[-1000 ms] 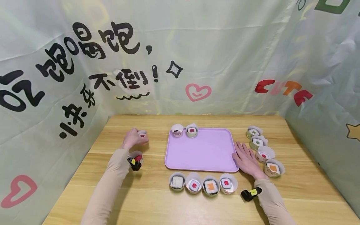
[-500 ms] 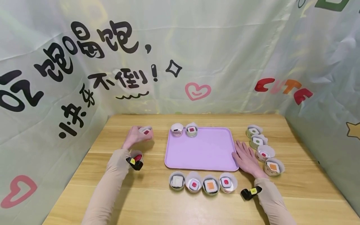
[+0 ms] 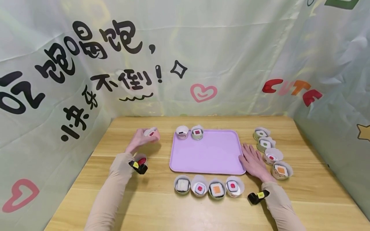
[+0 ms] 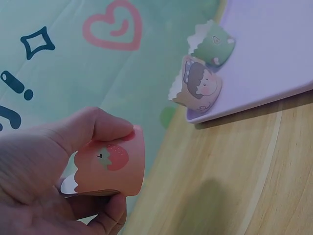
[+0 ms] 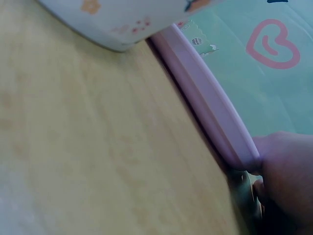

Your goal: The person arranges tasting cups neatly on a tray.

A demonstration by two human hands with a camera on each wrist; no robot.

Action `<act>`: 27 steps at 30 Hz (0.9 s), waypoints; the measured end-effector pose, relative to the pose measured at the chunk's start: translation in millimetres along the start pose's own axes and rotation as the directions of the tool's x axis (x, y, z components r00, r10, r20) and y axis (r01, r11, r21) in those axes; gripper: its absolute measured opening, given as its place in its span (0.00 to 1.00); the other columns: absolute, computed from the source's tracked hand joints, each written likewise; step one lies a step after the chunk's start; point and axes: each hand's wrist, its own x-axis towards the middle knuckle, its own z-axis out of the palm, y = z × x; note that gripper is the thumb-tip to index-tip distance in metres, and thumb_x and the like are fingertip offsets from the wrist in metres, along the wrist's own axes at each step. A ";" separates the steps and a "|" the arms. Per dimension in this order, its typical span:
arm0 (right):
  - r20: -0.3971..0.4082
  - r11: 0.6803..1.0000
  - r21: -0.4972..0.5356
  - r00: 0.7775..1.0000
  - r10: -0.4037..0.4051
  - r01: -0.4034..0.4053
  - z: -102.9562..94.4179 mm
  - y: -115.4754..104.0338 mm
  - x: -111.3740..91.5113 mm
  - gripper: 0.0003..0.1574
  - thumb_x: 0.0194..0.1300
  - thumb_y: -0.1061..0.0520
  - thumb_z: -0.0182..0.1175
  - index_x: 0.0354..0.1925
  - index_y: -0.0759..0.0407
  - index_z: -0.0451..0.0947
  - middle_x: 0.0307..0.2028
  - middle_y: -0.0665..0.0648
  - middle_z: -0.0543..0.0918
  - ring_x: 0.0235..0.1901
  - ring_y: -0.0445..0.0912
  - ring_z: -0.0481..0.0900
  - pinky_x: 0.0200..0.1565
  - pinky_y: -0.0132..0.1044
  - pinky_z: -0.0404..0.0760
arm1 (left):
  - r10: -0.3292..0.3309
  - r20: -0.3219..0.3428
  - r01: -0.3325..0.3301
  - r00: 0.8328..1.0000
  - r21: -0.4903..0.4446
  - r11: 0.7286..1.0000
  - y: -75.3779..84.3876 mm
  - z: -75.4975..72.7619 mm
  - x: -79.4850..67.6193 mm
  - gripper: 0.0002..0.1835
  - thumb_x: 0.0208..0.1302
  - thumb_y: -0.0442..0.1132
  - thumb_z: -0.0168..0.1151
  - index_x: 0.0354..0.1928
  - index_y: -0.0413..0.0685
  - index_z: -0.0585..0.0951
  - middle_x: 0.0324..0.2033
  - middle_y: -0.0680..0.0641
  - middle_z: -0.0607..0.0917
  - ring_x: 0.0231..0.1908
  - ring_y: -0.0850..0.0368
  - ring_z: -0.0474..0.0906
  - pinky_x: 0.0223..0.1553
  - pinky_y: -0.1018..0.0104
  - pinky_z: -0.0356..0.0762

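My left hand (image 3: 139,140) pinches a pink paper cupcake cup (image 4: 110,169) with a strawberry print, thumb on one side and fingers on the other. A white sushi-like piece (image 3: 150,132) with a red centre sits in it. The cup is raised over the table, left of the lilac tray (image 3: 208,157). On the tray's far left corner stand a cup with a cartoon face (image 4: 203,88) and a green cup (image 4: 217,46). My right hand (image 3: 254,162) lies with fingers extended at the tray's right edge, its thumb touching the rim.
Another cup (image 3: 141,158) with red filling stands beside my left wrist. Several filled cups, among them one with an orange-topped piece (image 3: 217,190), line the tray's near side. More filled cups, including a green one (image 3: 266,145), form a column at the right. A printed curtain (image 3: 231,64) hangs behind the table.
My left hand has lifted the pink cup and carried it a little to the right toward the tray. The right hand has stayed at the tray's edge.
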 end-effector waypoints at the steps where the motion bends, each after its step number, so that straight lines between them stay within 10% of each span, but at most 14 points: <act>1: -0.002 1.000 0.002 1.000 -0.002 0.002 0.0 -0.2 -0.2 0.40 0.80 0.47 0.39 0.77 0.70 0.49 0.77 0.75 0.47 0.77 0.72 0.40 0.75 0.68 0.35 | 0.004 0.003 -0.004 1.000 -0.001 1.000 0.4 0.2 0.1 0.29 0.58 0.39 0.71 0.58 0.28 0.76 0.36 0.44 0.81 0.34 0.54 0.76 0.33 0.70 0.76; 27: 0.014 1.000 0.005 1.000 0.010 -0.010 -1.0 -1.2 0.8 0.40 0.80 0.47 0.39 0.78 0.69 0.48 0.78 0.74 0.46 0.78 0.72 0.38 0.75 0.68 0.34 | 0.067 0.085 -0.058 0.994 -0.105 0.993 20.3 26.7 4.5 0.37 0.62 0.39 0.70 0.69 0.32 0.67 0.49 0.36 0.79 0.37 0.59 0.76 0.43 0.63 0.83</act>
